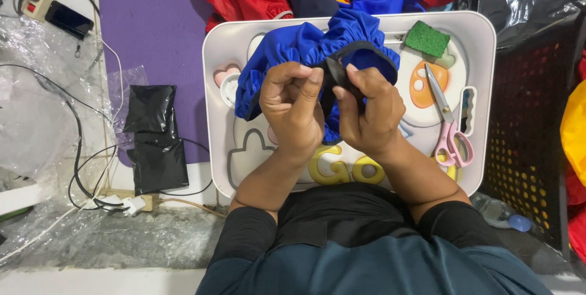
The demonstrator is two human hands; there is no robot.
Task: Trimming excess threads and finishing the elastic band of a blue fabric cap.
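Bright, even light from overhead; shadows are soft and faint. Focus is sharp throughout, colours vivid. Mild glare sits on the clear plastic sheeting (pixel 36 118) at left. Edges bend slightly.

Both hands, left hand (pixel 292 107) and right hand (pixel 366 112), pinching blue garment (pixel 305 48) over white tray (pixel 482 45).

White lap table (pixel 482 32), rounded corners, cartoon print on top. On it: bunched blue garment with black elastic hem (pixel 305 45), green sponge (pixel 427 39) at far right, pink-handled scissors (pixel 448 124) along right side, blades pointing away. Table sits over purple mat (pixel 146 26) on floor; folded black plastic bags (pixel 155 139) lie on the mat edge left of the table.
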